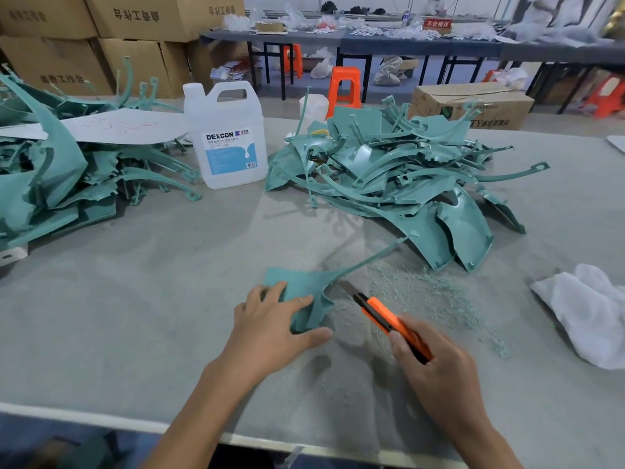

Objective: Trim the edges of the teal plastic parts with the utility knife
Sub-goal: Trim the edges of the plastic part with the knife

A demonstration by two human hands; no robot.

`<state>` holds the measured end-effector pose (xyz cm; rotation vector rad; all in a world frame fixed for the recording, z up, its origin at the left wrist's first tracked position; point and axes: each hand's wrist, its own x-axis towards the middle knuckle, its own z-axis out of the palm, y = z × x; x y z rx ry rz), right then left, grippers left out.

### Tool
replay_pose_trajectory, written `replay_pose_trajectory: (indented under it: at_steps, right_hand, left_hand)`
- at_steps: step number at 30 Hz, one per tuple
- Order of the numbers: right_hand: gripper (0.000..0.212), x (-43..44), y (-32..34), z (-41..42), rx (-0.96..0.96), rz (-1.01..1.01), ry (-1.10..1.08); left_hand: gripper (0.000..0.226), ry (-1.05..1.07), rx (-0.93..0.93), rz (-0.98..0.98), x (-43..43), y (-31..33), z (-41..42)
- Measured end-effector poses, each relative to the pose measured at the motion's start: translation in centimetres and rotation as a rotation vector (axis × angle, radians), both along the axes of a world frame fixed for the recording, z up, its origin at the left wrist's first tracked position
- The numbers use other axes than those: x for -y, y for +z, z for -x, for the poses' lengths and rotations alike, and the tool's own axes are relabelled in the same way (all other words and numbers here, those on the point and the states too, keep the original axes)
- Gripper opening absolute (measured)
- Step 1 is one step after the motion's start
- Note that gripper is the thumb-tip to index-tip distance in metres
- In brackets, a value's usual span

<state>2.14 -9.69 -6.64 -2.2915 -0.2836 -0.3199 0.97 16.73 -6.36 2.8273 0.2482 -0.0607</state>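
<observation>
A teal plastic part (304,289) with a long thin arm reaching up to the right lies on the grey table in front of me. My left hand (270,326) grips its near corner, fingers over the top and thumb under the edge. My right hand (436,370) holds an orange and black utility knife (389,316). The knife's blade tip sits just right of the part's edge, where the thin arm begins.
A pile of teal parts (399,174) lies at the back right and another pile (67,170) at the left under a white sheet. A white jug (226,137) stands between them. Teal shavings (422,296) cover the table (135,299) by the knife. A white cloth (588,309) lies at the right.
</observation>
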Motion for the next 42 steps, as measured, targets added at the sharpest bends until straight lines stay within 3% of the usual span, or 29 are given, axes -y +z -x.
replay_pose_trajectory:
  at_steps: [3, 6, 8, 10, 12, 17, 22, 39, 42]
  right_hand:
    - [0.02, 0.3, -0.2, -0.3, -0.031, -0.044, -0.025]
    - [0.017, 0.3, 0.1, -0.2, -0.055, -0.101, -0.041]
    - [0.019, 0.2, 0.3, 0.0, -0.059, -0.089, -0.03]
    - [0.015, -0.1, 0.4, 0.2, -0.035, -0.024, -0.019]
    - [0.014, -0.4, 0.4, 0.4, 0.009, 0.015, -0.028]
    - [0.016, -0.6, 0.7, 0.8, 0.107, 0.092, -0.117]
    - [0.017, -0.8, 0.7, 0.8, 0.172, 0.177, -0.045]
    - [0.01, -0.5, 0.4, 0.1, 0.102, 0.188, -0.074]
    - [0.014, -0.7, 0.3, 0.1, 0.188, 0.21, -0.058]
  left_hand:
    - [0.076, 0.089, 0.204, -0.064, 2.4, -0.5, 0.1]
    - [0.067, 0.016, 0.327, 0.151, 1.3, -1.1, -0.1]
    - [0.081, -0.026, 0.307, 0.251, 0.0, -1.4, -0.3]
    - [0.106, 0.001, 0.245, 0.263, -0.7, -1.5, -0.5]
    - [0.116, 0.029, 0.196, 0.269, -0.8, -1.4, -0.8]
    - [0.116, 0.01, 0.2, 0.29, -1.0, -1.2, -0.9]
    - [0.115, -0.004, 0.199, 0.288, -1.0, -1.0, -0.6]
    - [0.115, 0.004, 0.179, 0.301, -0.9, -0.9, -0.5]
    - [0.115, 0.02, 0.184, 0.299, -0.8, -0.8, -0.4]
